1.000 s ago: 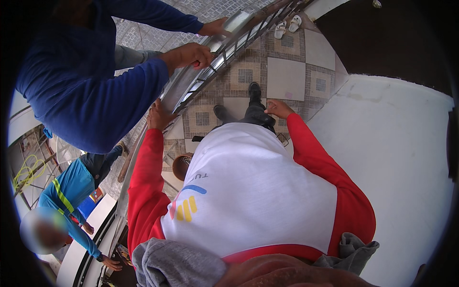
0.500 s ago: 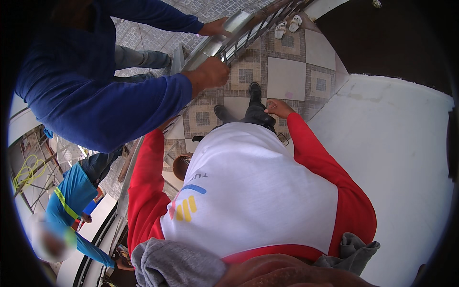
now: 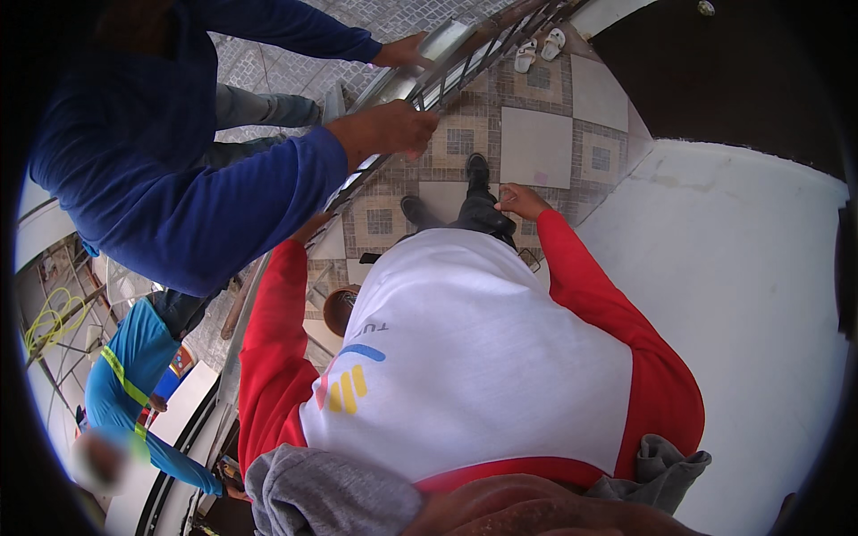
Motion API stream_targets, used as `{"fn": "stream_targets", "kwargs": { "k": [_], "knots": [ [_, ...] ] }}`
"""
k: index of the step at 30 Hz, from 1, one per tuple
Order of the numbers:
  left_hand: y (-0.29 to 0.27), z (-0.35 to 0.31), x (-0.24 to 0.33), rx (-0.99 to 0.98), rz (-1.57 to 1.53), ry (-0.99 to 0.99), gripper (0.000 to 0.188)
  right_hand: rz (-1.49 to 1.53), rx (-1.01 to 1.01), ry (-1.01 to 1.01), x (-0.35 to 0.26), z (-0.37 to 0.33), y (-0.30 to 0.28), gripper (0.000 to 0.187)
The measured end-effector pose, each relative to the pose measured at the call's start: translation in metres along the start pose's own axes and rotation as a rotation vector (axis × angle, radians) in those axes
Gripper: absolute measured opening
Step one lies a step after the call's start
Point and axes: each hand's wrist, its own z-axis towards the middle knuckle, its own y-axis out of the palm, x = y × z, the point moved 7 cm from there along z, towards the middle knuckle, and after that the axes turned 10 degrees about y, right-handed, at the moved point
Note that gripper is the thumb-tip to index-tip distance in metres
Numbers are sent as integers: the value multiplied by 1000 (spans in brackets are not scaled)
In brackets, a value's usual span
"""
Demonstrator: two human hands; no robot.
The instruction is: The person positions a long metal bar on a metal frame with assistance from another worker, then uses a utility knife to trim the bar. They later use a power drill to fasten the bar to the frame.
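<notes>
The left hand (image 3: 309,227) lies at the near stretch of the long metal rail frame (image 3: 438,76), which runs slantwise from far right to near left. A blue sleeve (image 3: 223,196) covers most of the hand, so I cannot tell whether its grip closes on the bar or only rests against it. The right hand (image 3: 522,200) holds nothing: its fingers are loosely bent and rest on the dark trouser leg (image 3: 478,210). Farther along the frame, a co-worker's two hands (image 3: 386,130) clasp its top edge. Beyond lie the patterned tiled floor (image 3: 536,143) and a pair of white sandals (image 3: 536,49). A white wall (image 3: 742,295) stands at the right. The step in hand looks like steadying the frame together. Any shift of it would call for a firm left-hand grip and for the free right hand to come over to the bar.
</notes>
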Motion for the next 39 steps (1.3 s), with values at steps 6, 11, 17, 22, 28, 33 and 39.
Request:
{"fn": "stream_targets", "kwargs": {
  "k": [6, 11, 17, 22, 28, 33, 39],
  "knots": [
    [2, -3, 2, -110, -71, -156, 59, 8, -23, 47, 7, 0, 3, 73],
    [-15, 0, 19, -159, 83, -200, 79, 4, -35, 55, 8, -3, 4, 73],
    [-17, -2, 21, -128, 45, -214, 101, 38, -38, 65, 11, -2, 7, 75],
    [-11, -6, 18, -119, 21, -220, 99, 25, -34, 79, 18, 1, 8, 76],
    [-15, -10, 23, -108, 29, -291, 93, 3, 17, 39, 22, 2, 9, 78],
    [-16, -16, 35, -123, 36, -271, 87, 16, -7, 26, 25, -6, 12, 78],
    [-13, -29, 40, -89, 159, -275, 99, -8, -14, 27, 27, -17, 17, 77]
  ]
}}
